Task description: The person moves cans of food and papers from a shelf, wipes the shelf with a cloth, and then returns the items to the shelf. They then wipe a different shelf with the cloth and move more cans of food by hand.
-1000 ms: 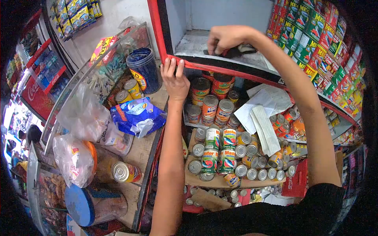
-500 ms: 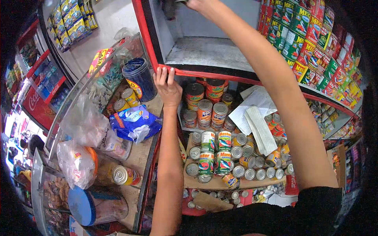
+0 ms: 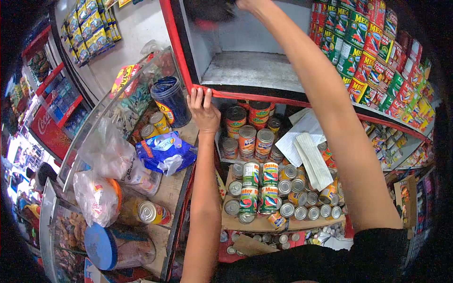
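My left hand point(image 3: 204, 111) grips the red front edge point(image 3: 264, 98) of a grey shelf point(image 3: 255, 70), fingers hooked over the lip. My right hand point(image 3: 247, 4) is raised to the top of the view, partly cut off by the frame edge. It is closed on a dark, blurred cloth-like thing point(image 3: 210, 10) with a bit of red, held high above the shelf. The shelf surface below it is bare. Under the shelf stand several orange-labelled cans point(image 3: 257, 137).
White folded papers point(image 3: 306, 141) lie on several cans on a cardboard tray point(image 3: 283, 220). Stacked green and red cans point(image 3: 368, 52) fill the right shelves. The wooden counter on the left holds a blue tub point(image 3: 171, 101), a blue bag point(image 3: 165, 153), plastic bags point(image 3: 99, 193), a lying can point(image 3: 151, 212) and a blue-lidded jar point(image 3: 108, 245).
My right hand lifted the dark cloth-like thing off the shelf to the top of the view, leaving the shelf bare. My left hand kept its grip on the red edge.
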A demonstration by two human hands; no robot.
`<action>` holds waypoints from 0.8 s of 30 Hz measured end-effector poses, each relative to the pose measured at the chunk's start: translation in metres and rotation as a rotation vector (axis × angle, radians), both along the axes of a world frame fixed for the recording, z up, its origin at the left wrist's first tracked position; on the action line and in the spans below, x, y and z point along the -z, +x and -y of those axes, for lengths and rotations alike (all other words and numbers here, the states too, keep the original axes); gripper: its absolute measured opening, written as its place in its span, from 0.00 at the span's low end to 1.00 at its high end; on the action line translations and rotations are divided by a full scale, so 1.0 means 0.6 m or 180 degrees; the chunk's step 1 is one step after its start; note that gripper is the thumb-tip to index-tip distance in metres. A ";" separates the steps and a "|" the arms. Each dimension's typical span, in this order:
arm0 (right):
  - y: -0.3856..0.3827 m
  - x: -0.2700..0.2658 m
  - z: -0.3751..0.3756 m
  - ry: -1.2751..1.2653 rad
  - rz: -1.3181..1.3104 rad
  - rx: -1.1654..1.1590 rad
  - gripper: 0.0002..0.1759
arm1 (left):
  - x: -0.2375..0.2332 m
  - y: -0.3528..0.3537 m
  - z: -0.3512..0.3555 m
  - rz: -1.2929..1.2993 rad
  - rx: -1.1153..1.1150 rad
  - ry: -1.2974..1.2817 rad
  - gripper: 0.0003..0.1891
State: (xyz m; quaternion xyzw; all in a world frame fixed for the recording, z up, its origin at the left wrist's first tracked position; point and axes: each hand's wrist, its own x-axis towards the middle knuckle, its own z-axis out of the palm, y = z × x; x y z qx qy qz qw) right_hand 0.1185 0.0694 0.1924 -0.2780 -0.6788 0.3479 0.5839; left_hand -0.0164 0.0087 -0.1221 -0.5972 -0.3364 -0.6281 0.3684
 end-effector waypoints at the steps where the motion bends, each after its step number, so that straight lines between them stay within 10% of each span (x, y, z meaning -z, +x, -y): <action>1: -0.009 -0.023 -0.020 0.0739 -0.1161 -0.0453 0.30 | -0.001 0.000 0.002 -0.0015 0.0005 0.0000 0.32; 3: -0.059 0.006 0.011 0.0444 -0.0356 0.0861 0.30 | -0.003 -0.001 0.006 -0.0010 0.0051 -0.0040 0.32; 9: -0.039 0.260 0.077 0.2141 0.1931 0.0616 0.25 | 0.003 -0.002 -0.005 0.0017 0.0014 0.0050 0.31; 15: 0.021 0.050 -0.076 0.0679 0.0546 0.1884 0.17 | 0.003 -0.001 -0.005 0.0009 0.0012 0.0074 0.30; 17: 0.010 0.026 -0.104 0.2039 0.0049 0.2439 0.25 | 0.003 -0.001 -0.002 -0.0017 -0.0014 0.0074 0.30; 24: -0.086 0.253 0.051 0.1813 0.0517 0.0795 0.27 | 0.001 0.003 -0.003 0.0021 -0.0096 0.0102 0.31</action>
